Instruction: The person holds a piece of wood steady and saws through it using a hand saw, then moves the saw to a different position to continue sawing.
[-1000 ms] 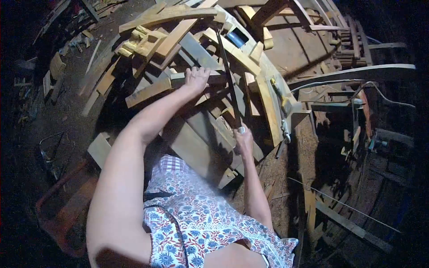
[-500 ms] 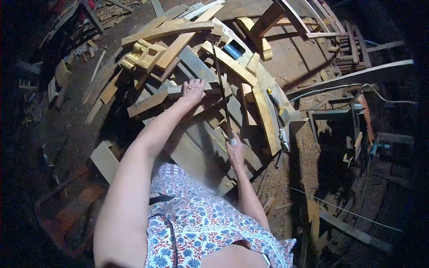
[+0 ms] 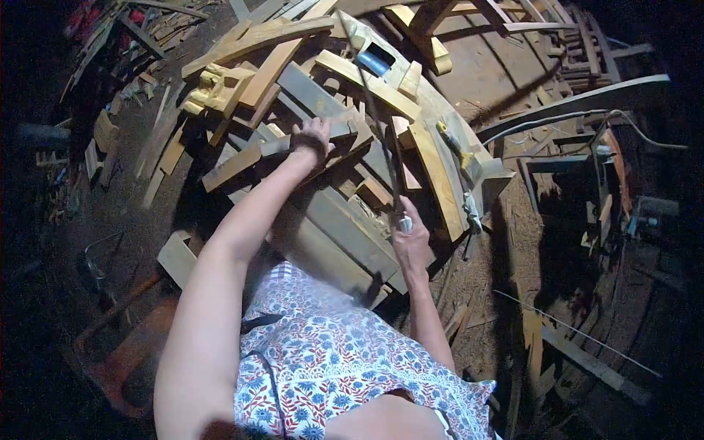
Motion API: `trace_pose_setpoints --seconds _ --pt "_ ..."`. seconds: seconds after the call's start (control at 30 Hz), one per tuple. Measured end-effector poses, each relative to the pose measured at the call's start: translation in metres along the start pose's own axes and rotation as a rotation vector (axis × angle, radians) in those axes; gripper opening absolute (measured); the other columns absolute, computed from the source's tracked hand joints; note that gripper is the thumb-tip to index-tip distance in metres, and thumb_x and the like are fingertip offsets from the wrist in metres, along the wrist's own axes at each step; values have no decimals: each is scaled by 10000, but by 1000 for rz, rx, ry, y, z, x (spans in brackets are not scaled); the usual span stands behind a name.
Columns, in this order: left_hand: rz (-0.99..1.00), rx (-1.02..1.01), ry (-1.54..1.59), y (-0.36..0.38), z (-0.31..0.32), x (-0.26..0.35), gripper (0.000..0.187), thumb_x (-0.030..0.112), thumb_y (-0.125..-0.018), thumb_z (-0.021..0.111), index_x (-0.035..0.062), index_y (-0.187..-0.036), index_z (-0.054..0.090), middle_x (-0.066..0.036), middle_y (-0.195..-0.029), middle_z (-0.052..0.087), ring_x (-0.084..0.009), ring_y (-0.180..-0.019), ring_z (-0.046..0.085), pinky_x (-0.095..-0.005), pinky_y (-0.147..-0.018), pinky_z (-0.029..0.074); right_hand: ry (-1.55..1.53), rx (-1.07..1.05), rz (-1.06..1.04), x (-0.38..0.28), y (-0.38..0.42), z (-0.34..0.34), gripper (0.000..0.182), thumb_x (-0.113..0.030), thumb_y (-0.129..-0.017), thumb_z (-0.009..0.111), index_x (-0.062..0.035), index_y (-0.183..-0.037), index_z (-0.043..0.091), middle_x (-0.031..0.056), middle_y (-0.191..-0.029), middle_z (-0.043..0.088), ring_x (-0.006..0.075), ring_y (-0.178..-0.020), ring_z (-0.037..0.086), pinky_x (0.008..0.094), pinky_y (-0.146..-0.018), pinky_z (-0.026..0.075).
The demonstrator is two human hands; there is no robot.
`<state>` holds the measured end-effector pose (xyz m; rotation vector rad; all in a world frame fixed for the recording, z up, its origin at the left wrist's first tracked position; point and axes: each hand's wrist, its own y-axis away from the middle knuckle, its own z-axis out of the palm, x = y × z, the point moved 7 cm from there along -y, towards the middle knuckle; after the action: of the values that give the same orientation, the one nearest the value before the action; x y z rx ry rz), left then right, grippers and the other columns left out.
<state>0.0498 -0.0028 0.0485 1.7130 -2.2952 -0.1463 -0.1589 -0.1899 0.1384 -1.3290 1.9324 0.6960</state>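
Observation:
My left hand [image 3: 314, 139] is closed over a wooden piece [image 3: 275, 147] that lies across grey boards, pressing on its top. In my right hand [image 3: 411, 235] is the white handle of a long, thin, dark saw [image 3: 378, 117]. Its blade points up and away, beside the right end of the wooden piece. Whether the blade touches the wood cannot be made out. Under both hands lie wide grey boards [image 3: 341, 227].
Carved yellowish wood [image 3: 213, 89] and planks are stacked at the upper left. A yellow-handled tool [image 3: 458, 150] lies on the bench to the right. A blue cylinder [image 3: 374, 64] shows in an opening farther back. A long curved board [image 3: 587, 106] extends rightward.
My right hand has moved right and slightly toward me with the saw. My left hand stays on the wooden piece. The whole view has shifted a little.

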Motion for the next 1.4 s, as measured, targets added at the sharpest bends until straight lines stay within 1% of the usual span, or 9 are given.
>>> trace_pose_setpoints --seconds 0.1,0.2,0.23,0.37,0.67,0.93,1.07,1.23,1.4 --pt "-13 -51 45 -5 7 10 658 368 -732 672 83 -1261 404 -163 -1211 491 -326 -1144 447 -545 -960 296 85 -79 82 18 7 14 529 -18 -686 625 -210 -1171 536 155 -868 609 308 -789 611 376 -692 487" --pt "-49 -229 6 -13 15 16 612 376 -731 670 16 -1193 492 -176 -1188 519 -324 -1153 441 -542 -976 275 75 -157 173 34 17 24 576 -10 -675 620 -240 -1190 507 168 -857 605 321 -803 609 407 -694 478" --pt "-46 -186 -21 -12 11 19 418 293 -786 606 -23 -1058 581 -168 -1121 567 -313 -1130 471 -519 -970 286 73 -137 121 31 19 24 569 -6 -678 615 -235 -1188 505 169 -858 606 325 -808 607 408 -700 478" --pt "-111 -82 7 -19 10 17 237 109 -818 459 -3 -946 625 -155 -1001 622 -290 -1003 569 -476 -910 367 112 -73 13 34 26 22 523 -9 -709 579 -227 -1179 505 178 -904 595 340 -822 599 418 -697 481" --pt "5 73 -210 -6 19 26 188 84 -799 495 -33 -893 608 -130 -891 613 -272 -890 594 -440 -788 452 178 -48 -1 43 41 20 524 -25 -705 592 -222 -1183 509 156 -799 556 336 -767 588 434 -665 478" --pt "33 242 -356 7 18 35 140 83 -752 518 60 -747 656 -116 -872 586 -252 -849 566 -389 -759 444 133 -66 31 45 52 26 549 -6 -684 609 -200 -1185 497 162 -832 572 341 -800 586 439 -688 479" --pt "38 240 -330 8 18 34 159 86 -762 515 43 -820 657 -112 -880 579 -253 -843 560 -404 -762 437 144 -115 100 43 57 27 558 0 -686 608 -198 -1195 493 164 -879 584 349 -831 588 438 -717 482" --pt "-55 48 -196 -3 14 32 179 91 -804 503 21 -901 636 -130 -969 595 -291 -967 560 -470 -870 411 131 -117 126 41 55 30 574 -5 -685 618 -205 -1209 497 162 -924 589 344 -860 588 428 -738 481" --pt "-201 -122 -87 -13 22 22 296 145 -824 499 -26 -1055 572 -159 -1104 566 -338 -1078 511 -561 -970 302 61 -55 97 37 52 28 499 -30 -708 601 -206 -1170 536 161 -902 579 337 -848 583 406 -743 468"
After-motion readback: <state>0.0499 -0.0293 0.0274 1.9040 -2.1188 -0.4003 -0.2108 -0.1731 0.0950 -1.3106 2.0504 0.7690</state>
